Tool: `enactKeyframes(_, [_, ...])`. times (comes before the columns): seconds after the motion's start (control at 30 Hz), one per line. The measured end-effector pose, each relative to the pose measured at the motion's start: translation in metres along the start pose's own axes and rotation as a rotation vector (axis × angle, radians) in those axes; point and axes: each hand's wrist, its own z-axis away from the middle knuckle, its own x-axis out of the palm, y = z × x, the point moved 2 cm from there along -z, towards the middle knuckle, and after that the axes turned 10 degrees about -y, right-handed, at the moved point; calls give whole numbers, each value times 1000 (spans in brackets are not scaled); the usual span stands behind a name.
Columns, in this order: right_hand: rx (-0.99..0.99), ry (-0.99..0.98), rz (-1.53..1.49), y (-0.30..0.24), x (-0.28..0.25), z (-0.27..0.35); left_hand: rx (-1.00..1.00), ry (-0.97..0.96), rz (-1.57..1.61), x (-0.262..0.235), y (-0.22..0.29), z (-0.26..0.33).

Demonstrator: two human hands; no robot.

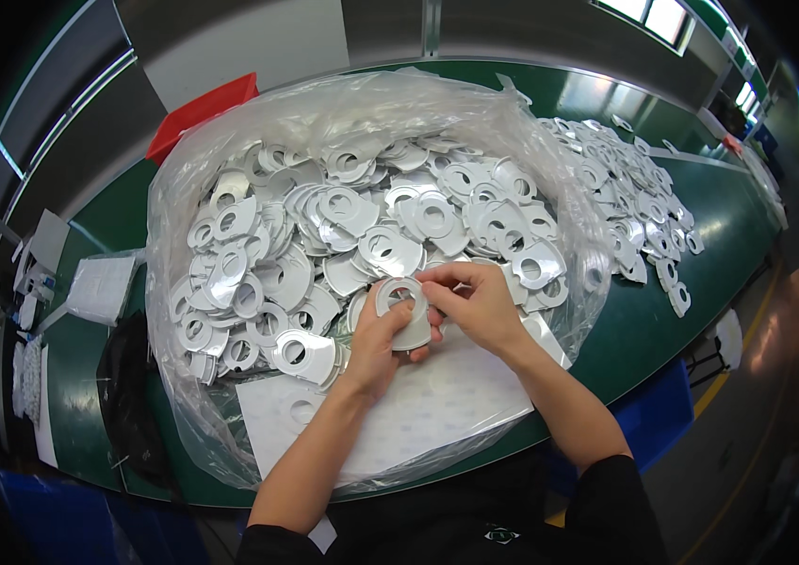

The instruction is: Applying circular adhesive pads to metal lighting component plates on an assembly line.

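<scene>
My left hand (pixel 376 344) holds a flat grey plastic piece with a round hole (pixel 405 306) upright between thumb and fingers. My right hand (pixel 477 299) pinches the top edge of that same piece from the right. Both hands hover over the near edge of a big clear plastic bag (pixel 183 188) heaped with several more of the same grey ring pieces (pixel 362 226). Under my hands lies a white sheet (pixel 437 395) inside the bag's mouth.
A second spread of ring pieces (pixel 640 202) lies on the green table (pixel 701 282) at the right. A red tray (pixel 200 111) sits behind the bag. At the left are a black bag (pixel 126 395) and white packets (pixel 98 287). A blue bin (pixel 663 410) stands below the table edge.
</scene>
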Motion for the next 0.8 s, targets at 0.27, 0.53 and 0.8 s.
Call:
enactKeyframes(0.27, [57,56,63,-2,0,2,17,-49,-66,4,-2,1])
enactKeyframes(0.53, [59,115,225,5,-3,2,-34,-150,-21,2,-6,3])
enactKeyframes(0.8, [52,186,663,-15,10,10,-94,-157,-101,2,-9,2])
